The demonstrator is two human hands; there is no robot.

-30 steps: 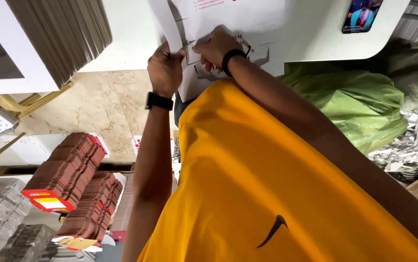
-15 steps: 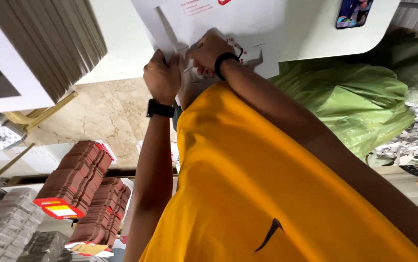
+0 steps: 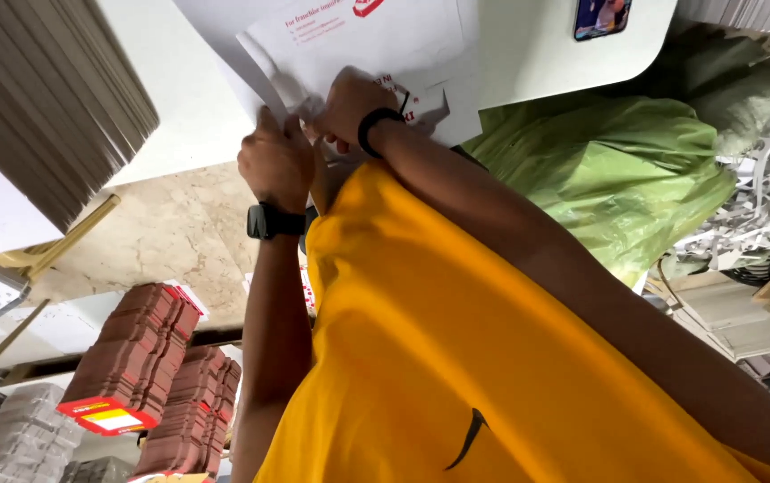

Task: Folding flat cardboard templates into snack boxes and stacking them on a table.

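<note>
At the near edge of the white table [image 3: 528, 63], both hands work on a white paper mailer [image 3: 376, 40] with red print, which lies flat on the tabletop and juts toward the person's yellow shirt [image 3: 456, 340]. The mailer looks light, thin and floppy, likely to crease or tear if pulled hard, and its smooth face may slip under dry fingers; the firmest hold seems to be at its near edge, where the flap and a torn white strip [image 3: 268, 76] curl up. The left hand [image 3: 276, 161], with a black watch [image 3: 268, 221] on its wrist, is closed, thumb against fingers, pinching that curled strip at the mailer's near corner. The right hand [image 3: 349, 103], wearing a black wristband [image 3: 374, 128], bends down onto the mailer just beside the left; its fingers are curled and pressed on the crumpled paper edge, though whether they pinch it or only hold it down is hard to tell from this angle. Farther along the table from the mailer lies a phone [image 3: 601, 18]. Beside the table sits a green plastic bag [image 3: 617, 170].
</note>
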